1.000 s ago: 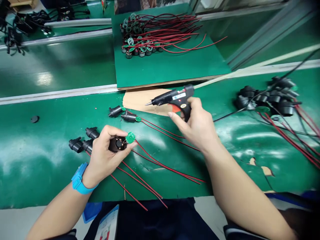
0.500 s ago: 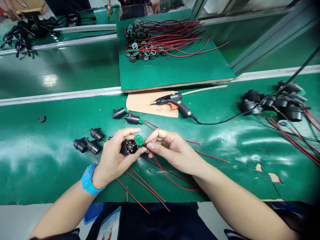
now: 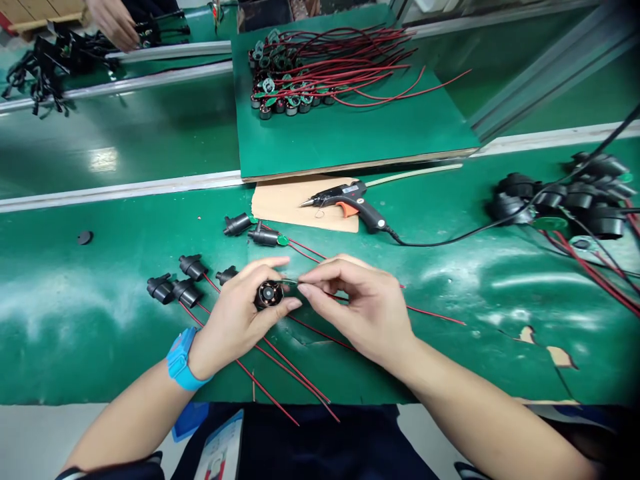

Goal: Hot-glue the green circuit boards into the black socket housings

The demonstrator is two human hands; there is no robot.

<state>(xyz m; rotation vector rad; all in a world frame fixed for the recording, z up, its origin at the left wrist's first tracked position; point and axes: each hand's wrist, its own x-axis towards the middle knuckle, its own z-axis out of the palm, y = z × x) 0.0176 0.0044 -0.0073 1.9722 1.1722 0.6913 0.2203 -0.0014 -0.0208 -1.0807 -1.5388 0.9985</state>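
My left hand (image 3: 235,317), with a blue wristband, is wrapped round a small black round housing (image 3: 269,294) whose open end faces up. My right hand (image 3: 357,303) pinches a small green disc with red wires, seen edge-on, right at the housing's mouth. Red wires (image 3: 280,363) trail from it across the green bench toward me. Several finished black housings (image 3: 175,283) lie just left of my left hand, and two more housings (image 3: 253,230) lie further back. The black glue gun (image 3: 350,199) rests on a piece of brown card (image 3: 280,200), untouched.
A raised green board (image 3: 360,133) at the back carries a heap of wired green discs (image 3: 300,73). A pile of black parts with wires (image 3: 565,197) lies at the right. The glue gun's cord (image 3: 475,230) runs right. Another person's hand (image 3: 113,23) works at the far left.
My right hand put the glue gun down on the card, then came to the green disc at the housing. The disc has turned from flat-on to edge-on at the housing's mouth.
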